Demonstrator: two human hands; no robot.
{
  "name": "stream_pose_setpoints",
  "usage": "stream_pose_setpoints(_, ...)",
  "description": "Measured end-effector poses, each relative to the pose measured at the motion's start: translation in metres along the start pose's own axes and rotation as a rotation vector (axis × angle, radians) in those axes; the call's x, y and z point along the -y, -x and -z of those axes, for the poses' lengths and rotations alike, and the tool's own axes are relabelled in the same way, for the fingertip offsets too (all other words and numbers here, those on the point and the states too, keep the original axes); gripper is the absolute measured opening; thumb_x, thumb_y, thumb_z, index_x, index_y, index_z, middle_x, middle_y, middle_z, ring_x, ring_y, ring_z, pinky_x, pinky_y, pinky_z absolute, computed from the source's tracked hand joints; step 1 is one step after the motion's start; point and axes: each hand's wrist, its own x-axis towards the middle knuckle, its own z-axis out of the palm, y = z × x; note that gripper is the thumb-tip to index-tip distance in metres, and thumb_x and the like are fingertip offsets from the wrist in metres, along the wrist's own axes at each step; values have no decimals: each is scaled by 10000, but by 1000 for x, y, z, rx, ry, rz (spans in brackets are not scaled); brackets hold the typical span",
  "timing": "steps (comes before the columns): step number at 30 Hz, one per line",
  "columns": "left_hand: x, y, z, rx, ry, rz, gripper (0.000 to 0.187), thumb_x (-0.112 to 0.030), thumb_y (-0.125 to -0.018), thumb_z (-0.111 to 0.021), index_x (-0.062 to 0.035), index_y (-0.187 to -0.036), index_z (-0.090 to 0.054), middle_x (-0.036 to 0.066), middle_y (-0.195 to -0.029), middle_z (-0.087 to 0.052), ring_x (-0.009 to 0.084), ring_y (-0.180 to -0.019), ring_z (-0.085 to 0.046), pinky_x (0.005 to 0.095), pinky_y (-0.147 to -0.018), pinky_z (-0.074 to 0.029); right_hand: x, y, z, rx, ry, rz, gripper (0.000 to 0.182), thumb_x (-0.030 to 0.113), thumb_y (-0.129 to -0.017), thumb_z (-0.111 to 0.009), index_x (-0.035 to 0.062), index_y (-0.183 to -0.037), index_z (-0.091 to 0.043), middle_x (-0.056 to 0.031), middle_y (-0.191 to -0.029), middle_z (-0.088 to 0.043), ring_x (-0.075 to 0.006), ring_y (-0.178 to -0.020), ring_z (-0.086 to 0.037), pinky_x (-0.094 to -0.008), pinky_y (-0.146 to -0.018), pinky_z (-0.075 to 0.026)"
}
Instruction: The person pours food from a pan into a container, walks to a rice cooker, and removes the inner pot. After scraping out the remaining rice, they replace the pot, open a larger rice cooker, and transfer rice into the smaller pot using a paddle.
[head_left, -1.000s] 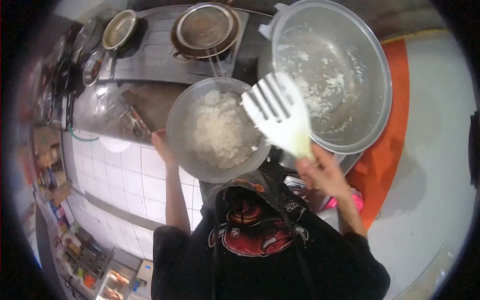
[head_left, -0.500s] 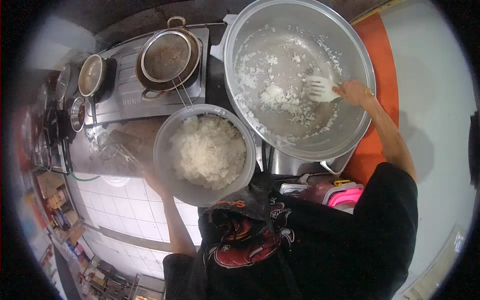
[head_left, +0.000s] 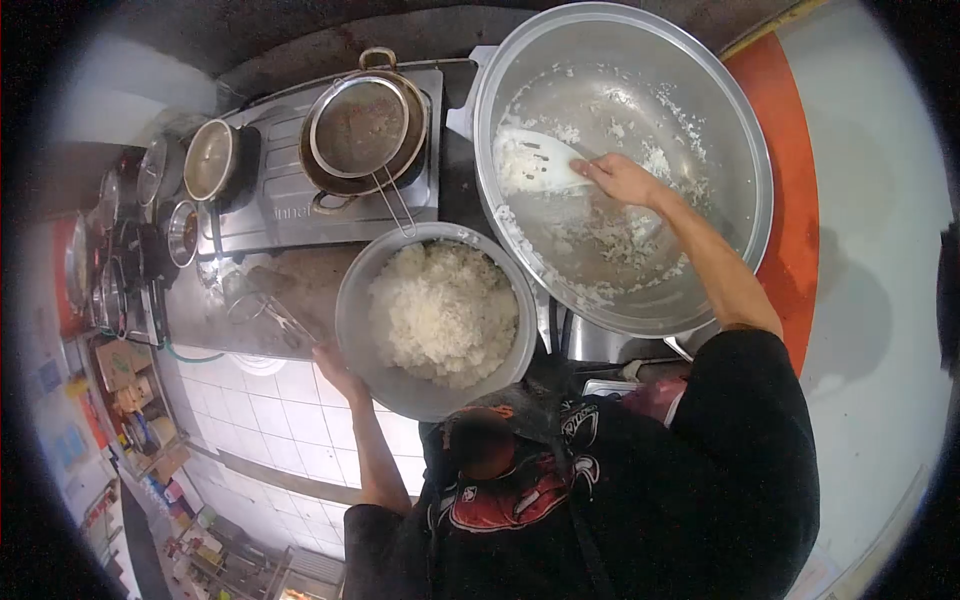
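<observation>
My right hand [head_left: 622, 180] grips a white slotted paddle [head_left: 545, 163] inside a large metal pot [head_left: 755, 150]. The paddle's blade lies against the pot's left inner side, with white rice on and around it. Scattered rice [head_left: 655, 165] clings to the pot's bottom and walls. My left hand [head_left: 340, 372] is at the left rim of a smaller round metal bowl [head_left: 350, 325] heaped with cooked rice [head_left: 445, 310]. Its fingers are partly hidden against the bowl.
A stove [head_left: 270, 190] carries a brown pan with a strainer [head_left: 360, 125] on it and a small pot [head_left: 212, 160]. Another strainer [head_left: 248, 308] lies on the metal counter. Shelves with boxes [head_left: 125, 365] stand at lower left.
My right hand has moved left across the large pot with the paddle, whose blade now lies at the left side among rice. The whole view has shifted slightly, moving the stove and bowl rightward.
</observation>
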Motion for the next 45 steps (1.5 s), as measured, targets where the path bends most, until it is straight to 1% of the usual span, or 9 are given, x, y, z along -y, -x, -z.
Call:
stream_pose_setpoints(6,12,-3,10,-8,-124,-89,409,-371,-1005,-347,-10,-925,-522,94,-895,-529,182,-866,-522,347,-793,-437,57,74,25,-116,-273,10,540,505,-944,-488,40,-674,-538,30,-537,-352,-69,-512,-379,-254,-471,-329)
stream_pose_setpoints(13,7,-1,7,-64,56,28,519,-456,-1011,-287,1,-995,-533,112,-977,-518,243,-925,-517,388,-854,-411,156,198,-41,-304,-47,330,283,324,-929,-554,64,-900,-662,-92,-624,-581,-222,-526,-593,-349,-497,-458)
stream_pose_setpoints(19,17,-4,14,-5,-79,-82,567,-471,-1017,-238,14,-987,-529,118,-1016,-471,245,-979,-486,387,-910,-378,105,194,-201,-187,160,238,169,211,-888,-557,80,-992,-532,-162,-732,-620,-392,-625,-619,-489,-540,-499)
stream_pose_setpoints(22,15,1,13,23,-103,-111,543,-448,-1022,-238,12,-986,-524,119,-1006,-463,252,-961,-480,391,-904,-376,111,215,-164,-267,2,278,218,250,-921,-543,53,-1014,-548,-185,-741,-616,-376,-605,-611,-466,-552,-500)
stream_pose_setpoints(28,-1,5,6,66,-578,-380,505,-436,-1020,-278,10,-968,-509,109,-974,-471,243,-953,-479,398,-873,-387,101,231,-2,-370,-528,-220,343,382,-968,-473,61,-1011,-587,15,-585,-464,-67,-427,-413,-206,-410,-338)
stream_pose_setpoints(30,-9,10,-1,-6,-183,-169,462,-401,-1019,-300,9,-994,-512,105,-973,-487,241,-949,-488,383,-855,-397,44,207,30,-370,-344,-403,403,412,-974,-430,40,-1001,-584,-1,-585,-472,-79,-398,-400,-229,-377,-343)
stream_pose_setpoints(36,25,-5,19,15,-671,-412,446,-378,-1017,-295,3,-1016,-527,92,-1002,-510,219,-921,-507,355,-816,-420,-118,105,61,-197,-52,-626,477,391,-967,-359,-11,-858,-594,-80,-514,-481,-186,-400,-486,-354,-375,-407)
stream_pose_setpoints(38,6,1,0,-41,-325,-210,437,-385,-1006,-320,-1,-1012,-527,96,-1004,-513,221,-922,-509,359,-808,-420,-118,86,66,-220,-64,-629,502,397,-968,-348,-15,-824,-596,-88,-499,-482,-197,-395,-493,-369,-380,-414)
stream_pose_setpoints(45,20,-4,16,43,-198,-106,479,-460,-991,-338,-13,-1040,-502,116,-1058,-528,237,-994,-519,371,-863,-424,-62,-39,6,-450,285,149,587,498,-979,-321,23,-913,-659,-177,-721,-643,-270,-662,-645,-442,-659,-516)
